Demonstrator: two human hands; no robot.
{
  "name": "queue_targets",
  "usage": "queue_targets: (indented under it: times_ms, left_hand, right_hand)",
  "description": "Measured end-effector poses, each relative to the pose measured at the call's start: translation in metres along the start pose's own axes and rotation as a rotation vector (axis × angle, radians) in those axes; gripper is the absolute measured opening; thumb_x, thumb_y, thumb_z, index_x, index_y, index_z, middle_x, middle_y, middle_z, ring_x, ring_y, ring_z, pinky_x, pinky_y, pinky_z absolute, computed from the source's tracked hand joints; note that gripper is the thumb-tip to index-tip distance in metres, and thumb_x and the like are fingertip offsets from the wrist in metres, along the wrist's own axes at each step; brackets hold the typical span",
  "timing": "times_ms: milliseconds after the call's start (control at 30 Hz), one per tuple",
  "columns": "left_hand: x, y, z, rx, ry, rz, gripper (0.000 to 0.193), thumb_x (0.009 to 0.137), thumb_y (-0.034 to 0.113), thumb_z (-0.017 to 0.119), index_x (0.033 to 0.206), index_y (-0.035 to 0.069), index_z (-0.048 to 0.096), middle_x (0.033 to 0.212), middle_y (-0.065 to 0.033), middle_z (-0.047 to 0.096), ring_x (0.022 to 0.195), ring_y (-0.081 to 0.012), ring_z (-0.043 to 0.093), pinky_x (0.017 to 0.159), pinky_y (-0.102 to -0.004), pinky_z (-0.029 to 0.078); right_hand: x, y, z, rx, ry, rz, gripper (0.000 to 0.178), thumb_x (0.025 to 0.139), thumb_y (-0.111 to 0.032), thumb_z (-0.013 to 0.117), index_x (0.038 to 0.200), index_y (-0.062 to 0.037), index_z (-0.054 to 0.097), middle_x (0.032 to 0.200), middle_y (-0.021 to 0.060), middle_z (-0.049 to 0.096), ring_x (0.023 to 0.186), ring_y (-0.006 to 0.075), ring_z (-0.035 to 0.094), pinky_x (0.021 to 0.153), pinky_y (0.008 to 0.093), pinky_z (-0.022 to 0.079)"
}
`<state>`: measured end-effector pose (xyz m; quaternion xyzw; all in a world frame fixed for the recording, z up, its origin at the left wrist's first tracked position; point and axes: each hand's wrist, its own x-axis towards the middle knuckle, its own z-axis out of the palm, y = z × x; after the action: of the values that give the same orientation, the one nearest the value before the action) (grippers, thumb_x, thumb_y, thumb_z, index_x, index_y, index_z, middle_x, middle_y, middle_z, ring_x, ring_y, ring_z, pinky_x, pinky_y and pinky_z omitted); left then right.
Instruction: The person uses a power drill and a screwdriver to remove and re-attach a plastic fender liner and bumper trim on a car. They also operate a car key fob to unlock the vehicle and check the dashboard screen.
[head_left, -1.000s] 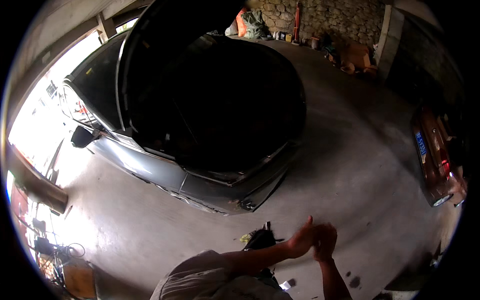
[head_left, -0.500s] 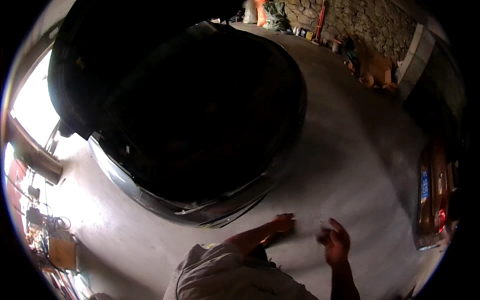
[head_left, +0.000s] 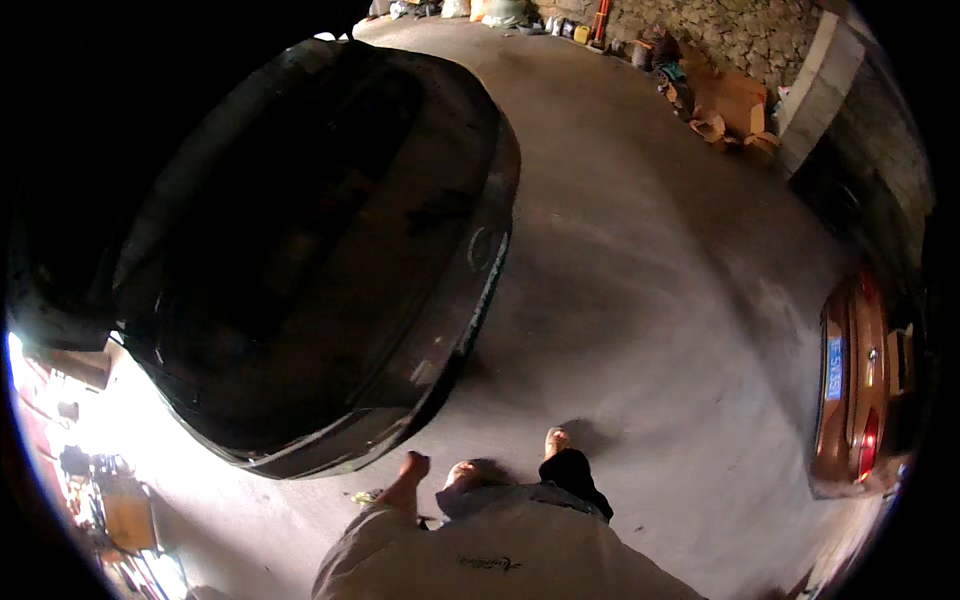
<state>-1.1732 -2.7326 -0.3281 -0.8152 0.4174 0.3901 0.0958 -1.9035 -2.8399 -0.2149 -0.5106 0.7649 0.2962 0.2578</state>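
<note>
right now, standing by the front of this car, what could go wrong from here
The front bumper appears close to the left foot, so a careless step might knock toes or shin.

A small yellow-green item lies on the floor, left of the left forearm; it could be stepped on.

The engine bay is in deep shadow, so the left hand could scrape something unseen if it reached in.

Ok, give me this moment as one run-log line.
left hand: near dark car, grip unclear | right hand: not in view | brown car: right side | cardboard: by stone wall
</note>
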Motion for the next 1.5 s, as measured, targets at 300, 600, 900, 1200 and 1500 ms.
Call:
queue_targets:
  times_ms: [300, 600, 900, 1200, 1500]
  left_hand:
    - [0.081, 0.184, -0.073, -1.111, -0.252, -0.182, 0.035, 0.096, 0.040, 0.060, 0.116, 0.011, 0.064, 0.111, -0.0046, 0.069, 0.086, -0.0234, 0.067, 0.067, -0.0400, 0.053]
    - [0.205, 0.345, -0.414, -1.046, 0.082, 0.120, 0.043, 0.099, 0.036, 0.063, 0.127, 0.004, 0.063, 0.109, -0.0103, 0.069, 0.099, -0.0217, 0.065, 0.085, -0.0367, 0.055]
    - [0.356, 0.332, -0.763, -1.389, 0.221, 0.203, 0.050, 0.097, 0.048, 0.063, 0.110, 0.001, 0.070, 0.097, -0.0132, 0.069, 0.089, -0.0212, 0.066, 0.081, -0.0368, 0.053]
    - [0.473, 0.210, -0.982, -1.484, 1.048, -0.206, 0.033, 0.095, 0.035, 0.068, 0.094, 0.002, 0.070, 0.080, -0.0048, 0.067, 0.069, -0.0136, 0.060, 0.064, -0.0302, 0.049]
    - [0.500, 0.196, -0.907, -0.747, 1.502, -1.163, 0.049, 0.089, 0.032, 0.073, 0.128, 0.007, 0.058, 0.140, -0.0167, 0.050, 0.127, -0.0391, 0.048, 0.103, -0.0500, 0.043]
  right_hand:
    - [0.177, -0.225, -0.272, 0.025, 0.233, -0.324, 0.066, 0.103, -0.052, 0.043, 0.072, 0.0008, 0.067, 0.072, 0.0222, 0.067, 0.073, 0.0387, 0.066, 0.070, 0.0530, 0.048]
    - [0.307, -0.469, -0.529, 0.157, 0.544, -0.540, 0.042, 0.091, -0.043, 0.066, 0.087, -0.0006, 0.067, 0.088, 0.0200, 0.070, 0.088, 0.0396, 0.067, 0.078, 0.0505, 0.051]
    - [0.389, -0.638, -0.646, -0.059, -0.141, -0.729, 0.027, 0.083, -0.031, 0.072, 0.086, -0.0043, 0.075, 0.088, 0.0171, 0.073, 0.083, 0.0309, 0.071, 0.076, 0.0439, 0.055]
    - [0.512, -0.930, -0.781, -0.246, 0.000, -0.706, 0.026, 0.082, -0.027, 0.074, 0.088, -0.0020, 0.072, 0.090, 0.0168, 0.072, 0.086, 0.0317, 0.071, 0.077, 0.0438, 0.055]
    - [0.478, -1.432, -1.021, -0.107, 0.338, -1.365, 0.028, 0.083, -0.019, 0.074, 0.095, 0.0010, 0.058, 0.091, 0.0166, 0.064, 0.084, 0.0350, 0.063, 0.077, 0.0439, 0.052]
